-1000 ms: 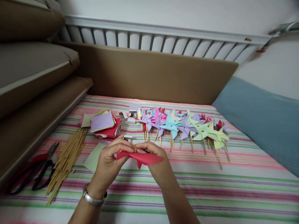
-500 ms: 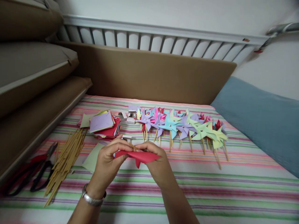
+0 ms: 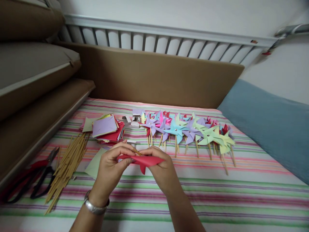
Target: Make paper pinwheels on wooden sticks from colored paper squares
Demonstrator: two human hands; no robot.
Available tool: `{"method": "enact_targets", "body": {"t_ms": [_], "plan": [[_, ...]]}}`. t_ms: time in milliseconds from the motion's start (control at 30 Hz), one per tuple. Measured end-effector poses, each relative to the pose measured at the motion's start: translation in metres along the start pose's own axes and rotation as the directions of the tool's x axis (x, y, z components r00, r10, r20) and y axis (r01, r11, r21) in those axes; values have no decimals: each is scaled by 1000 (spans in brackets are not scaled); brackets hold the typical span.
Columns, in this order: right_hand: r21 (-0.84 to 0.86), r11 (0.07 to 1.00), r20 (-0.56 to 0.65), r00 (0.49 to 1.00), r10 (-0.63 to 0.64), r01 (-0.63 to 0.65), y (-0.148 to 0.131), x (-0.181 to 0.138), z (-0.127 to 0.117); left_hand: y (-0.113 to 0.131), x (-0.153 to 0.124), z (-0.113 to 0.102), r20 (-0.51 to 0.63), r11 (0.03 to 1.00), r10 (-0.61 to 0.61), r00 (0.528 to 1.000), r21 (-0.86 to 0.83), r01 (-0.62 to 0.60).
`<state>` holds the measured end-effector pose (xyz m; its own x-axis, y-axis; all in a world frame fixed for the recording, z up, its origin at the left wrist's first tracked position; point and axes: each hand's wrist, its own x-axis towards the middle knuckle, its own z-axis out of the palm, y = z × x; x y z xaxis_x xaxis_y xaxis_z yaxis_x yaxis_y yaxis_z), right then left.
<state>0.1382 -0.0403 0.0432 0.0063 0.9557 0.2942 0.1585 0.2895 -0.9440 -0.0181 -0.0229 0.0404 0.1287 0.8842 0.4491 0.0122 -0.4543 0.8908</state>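
A red paper pinwheel [image 3: 147,161] is held up over the striped cloth, its folded blades seen nearly edge-on. My left hand [image 3: 116,159] is closed on its left side, thumb below and fingers above. My right hand [image 3: 160,162] pinches it from the right, its fingers partly behind the paper. Between the fingertips shows a short length of wooden stick [image 3: 136,151] behind the red paper; the rest of it is hidden. Just beyond my hands lie a stack of coloured paper squares [image 3: 104,126] and small grey boxes [image 3: 135,118]. A pale green sheet [image 3: 95,164] lies beside my left wrist.
Many finished pinwheels [image 3: 176,129] lie in rows at the right back. Left of my hands are a pile of wooden sticks [image 3: 67,167] and black-handled scissors [image 3: 45,175]. Brown cushions [image 3: 38,67] are stacked at left; a brown board [image 3: 154,77] stands before the radiator [image 3: 149,40].
Both hands stay in nearly the same place. The red paper has tilted and shifted slightly between my fingers, and a little more of the stick shows.
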Motion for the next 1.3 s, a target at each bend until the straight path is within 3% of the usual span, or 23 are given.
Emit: {"method": "enact_targets", "body": {"t_ms": [1033,1133,1300], "plan": [[-4,998,4,998,67,-67,2,-2,9,-4,-1,3,-51,993,-114,992,-31,112],[-17,996,-3,996,92,-92,5,-2,10,-9,0,3,-83,980,-187,979,-79,180],[-53,993,78,991,108,-104,13,0,5,-15,2,5,-86,869,-425,901,-319,379]]}}
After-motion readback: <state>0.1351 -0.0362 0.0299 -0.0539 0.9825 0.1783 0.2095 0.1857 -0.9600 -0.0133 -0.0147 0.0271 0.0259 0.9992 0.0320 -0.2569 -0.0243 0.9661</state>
